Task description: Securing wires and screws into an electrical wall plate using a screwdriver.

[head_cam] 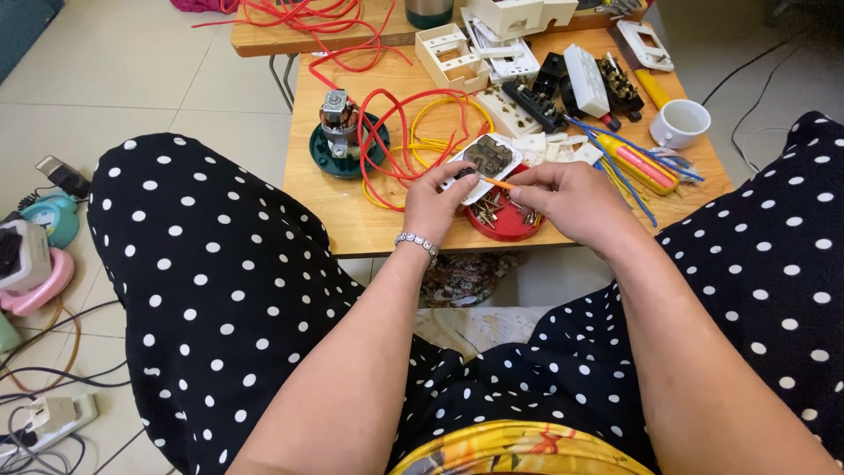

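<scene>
My left hand (pixel 437 199) grips a white socket plate (pixel 484 162) with a dark insert, held tilted above a red dish (pixel 503 224) of small brass screws. My right hand (pixel 567 200) pinches a thin orange-tipped tool (pixel 498 183) whose point touches the plate's edge. Both hands meet over the near edge of a low wooden table (pixel 352 220). A silver bracelet sits on my left wrist. My knees in black polka-dot fabric flank the table.
Red wire (pixel 387 132) and yellow wire (pixel 431 123) loop beside a green-based motor part (pixel 338 132). White and black socket parts (pixel 545 88), a yellow screwdriver (pixel 637 167), blue wires and a white cup (pixel 681 123) crowd the table's right side. Gadgets and cables lie on the floor at left.
</scene>
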